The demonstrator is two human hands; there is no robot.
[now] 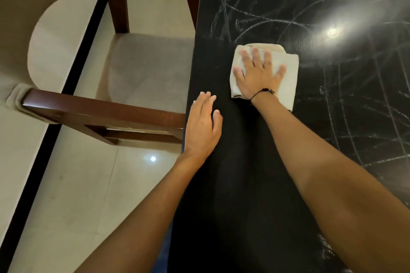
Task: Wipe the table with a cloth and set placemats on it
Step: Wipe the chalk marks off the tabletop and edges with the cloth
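A black table (244, 184) fills the right half of the view, its far and right parts covered in white chalk-like scribbles (277, 13). A folded white cloth (288, 73) lies flat on the table near its left edge. My right hand (258, 73) presses on the cloth with fingers spread and straight; a thin black band circles the wrist. My left hand (203, 126) rests flat on the table's left edge, fingers straight, holding nothing. No placemat is in view.
A wooden chair (93, 113) with a beige cushioned seat (146, 73) stands close against the table's left side. Glossy beige floor tiles (77, 184) with a dark strip lie beneath. A lamp's glare (332, 32) reflects on the tabletop.
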